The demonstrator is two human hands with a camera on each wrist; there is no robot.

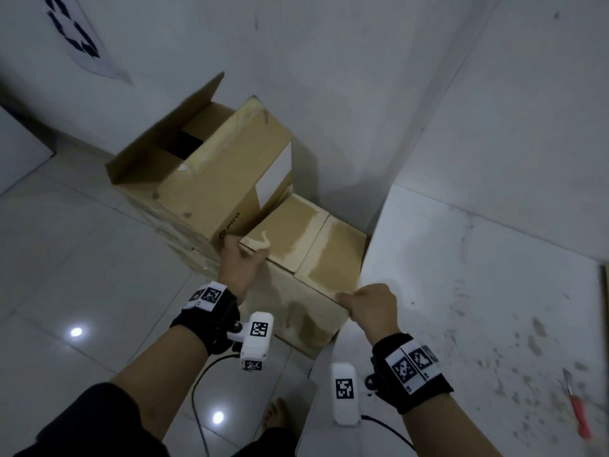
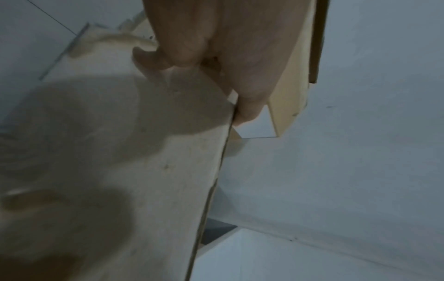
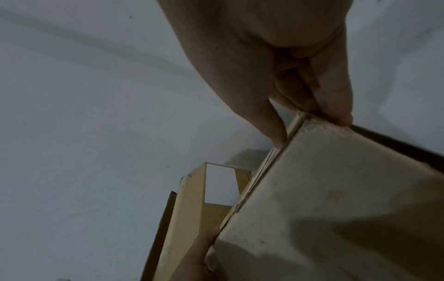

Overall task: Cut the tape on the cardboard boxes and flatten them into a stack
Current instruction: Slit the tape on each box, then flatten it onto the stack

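Both my hands grip the small closed cardboard box by its near top corners.

The small cardboard box (image 1: 306,268) sits on the floor, tucked against the larger open PICO box (image 1: 211,179) on its left. I judge it light and stiff, its flaps likely to flex, so corners and edges are the best hold. My left hand (image 1: 242,262) curls over the near-left corner, thumb on the top flap; my right hand (image 1: 372,308) pinches the near-right corner between thumb and fingers (image 3: 336,102). Both wrists reach forward and down. A red-handled cutter (image 1: 578,410) lies well right of the box.
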